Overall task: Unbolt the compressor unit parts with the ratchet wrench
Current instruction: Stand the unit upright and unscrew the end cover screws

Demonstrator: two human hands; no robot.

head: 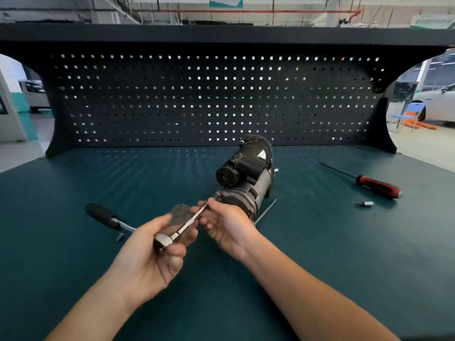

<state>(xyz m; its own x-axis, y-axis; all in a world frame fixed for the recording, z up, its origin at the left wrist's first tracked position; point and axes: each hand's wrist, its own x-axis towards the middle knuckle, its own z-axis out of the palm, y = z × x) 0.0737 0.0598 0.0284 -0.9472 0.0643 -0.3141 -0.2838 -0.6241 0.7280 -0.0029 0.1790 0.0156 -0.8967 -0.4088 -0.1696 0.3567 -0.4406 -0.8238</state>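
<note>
On the bench, the compressor unit lies at centre. Our left hand grips the ratchet wrench by its head; our right hand pinches its extension bar at the housing. If the bar sits crooked, it may slip off as we crank

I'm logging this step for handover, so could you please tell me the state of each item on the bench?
Ratchet wrench: held in both hands, extension pointing at the compressor's near end.
Left hand: grips the ratchet head.
Right hand: pinches the extension's tip.
Compressor unit: lying on the mat.
Screwdriver: lying untouched on the mat.
Small bit: loose beside the screwdriver.
</note>
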